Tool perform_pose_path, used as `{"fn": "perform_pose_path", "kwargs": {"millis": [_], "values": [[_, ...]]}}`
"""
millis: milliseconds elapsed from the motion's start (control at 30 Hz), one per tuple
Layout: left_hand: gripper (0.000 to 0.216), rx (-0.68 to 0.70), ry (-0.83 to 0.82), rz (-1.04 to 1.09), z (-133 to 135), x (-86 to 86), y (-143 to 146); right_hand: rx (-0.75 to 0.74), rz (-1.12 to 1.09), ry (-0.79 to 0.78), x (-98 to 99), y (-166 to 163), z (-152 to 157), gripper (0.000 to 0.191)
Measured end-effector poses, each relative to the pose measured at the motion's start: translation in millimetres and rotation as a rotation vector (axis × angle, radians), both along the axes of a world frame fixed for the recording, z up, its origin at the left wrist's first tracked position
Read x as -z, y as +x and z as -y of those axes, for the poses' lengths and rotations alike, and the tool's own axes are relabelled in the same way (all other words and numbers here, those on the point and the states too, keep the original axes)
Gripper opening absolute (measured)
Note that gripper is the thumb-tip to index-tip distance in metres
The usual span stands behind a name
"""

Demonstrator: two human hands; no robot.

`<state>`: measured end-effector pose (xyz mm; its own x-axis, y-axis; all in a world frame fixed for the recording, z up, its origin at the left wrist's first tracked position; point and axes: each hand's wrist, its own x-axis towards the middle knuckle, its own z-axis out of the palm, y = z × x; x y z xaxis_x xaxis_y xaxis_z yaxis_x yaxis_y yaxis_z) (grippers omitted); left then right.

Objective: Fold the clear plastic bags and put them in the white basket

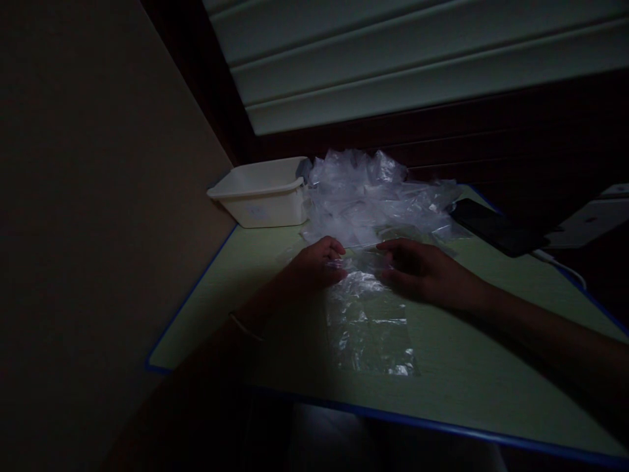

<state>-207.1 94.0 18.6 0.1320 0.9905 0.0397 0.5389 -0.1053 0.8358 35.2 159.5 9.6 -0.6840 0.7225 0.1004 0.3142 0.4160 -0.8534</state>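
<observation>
Between my two hands is a clear plastic bag (371, 328), its lower part lying wrinkled on the pale green table (452, 341). My left hand (319, 265) pinches the bag's upper left side with thumb and fingers. On the other side, my right hand (417, 269) has its fingers closed on the upper right part. A thin straight edge runs between the fingertips of both hands. Just beyond them lies a loose heap of clear plastic bags (358, 203). The room is dim, so what the bag contains, if anything, cannot be made out.
A white plastic bin (265, 203) stands at the back left against the wall. To the right of the heap lies a dark phone (496, 226), with a white cable (560, 265) near the table's edge. Blue trim (393, 416) borders the tabletop. A slatted shutter (393, 59) rises behind.
</observation>
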Motion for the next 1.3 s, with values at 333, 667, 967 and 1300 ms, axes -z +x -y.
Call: {"fn": "perform_pose_path", "kwargs": {"millis": [333, 667, 967, 1300], "values": [[0.042, 0.019, -0.135, 0.218, -2.4, 7.2, 3.1, -0.026, -0.034, -0.164, -6.7, -0.4, 1.3, 0.041], [0.043, 0.001, -0.106, 0.197, -3.1, 10.5, 2.2, -0.050, 0.060, -0.056, -10.4, 2.4, 0.8, 0.042], [0.042, -0.002, -0.041, 0.185, -1.0, 5.8, 2.1, -0.063, 0.004, -0.079, -7.8, 2.9, -0.9, 0.031], [0.047, 0.112, -0.112, 0.041, 0.9, 2.6, 0.2, -0.025, 0.003, -0.036, -14.0, 2.1, 5.8, 0.028]]}}
